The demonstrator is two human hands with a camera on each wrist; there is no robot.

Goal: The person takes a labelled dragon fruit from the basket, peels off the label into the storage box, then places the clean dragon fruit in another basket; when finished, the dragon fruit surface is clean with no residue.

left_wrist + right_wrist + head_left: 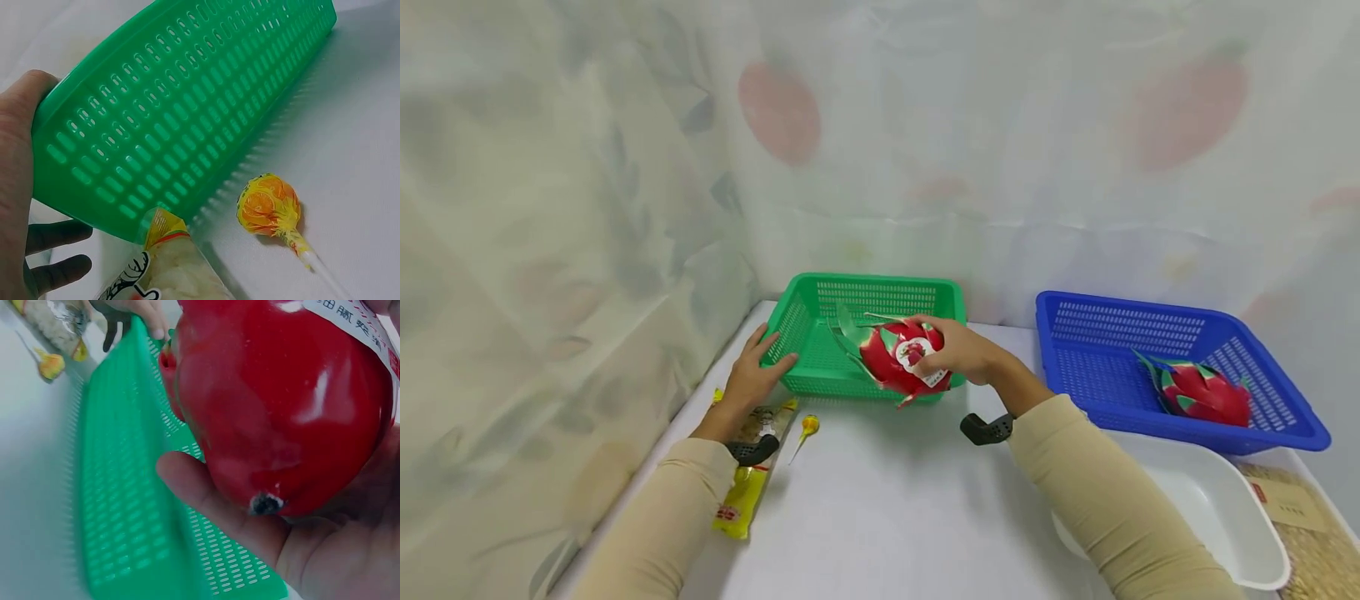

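My right hand (958, 350) grips a red dragon fruit (887, 360) with green-tipped scales and a white label, holding it over the front of a green plastic basket (865, 388). The right wrist view shows the fruit's smooth red skin (281, 406) and its dark stem end, with fingers (206, 494) around it. At the basket's near left corner my left hand (752, 371) holds the wall, its thumb at the rim and other fingers along the outside. Below that hand lie a yellow-ended food packet (747, 492) and a yellow-wrapped lollipop (269, 206).
A blue basket (1093, 367) at the back right holds another dragon fruit (1210, 396). In front of it stands a white basin (1210, 500), partly hidden by the right sleeve. A bag of grain (1311, 533) lies at the right edge. Printed curtains (1000, 125) hang behind and to the left.
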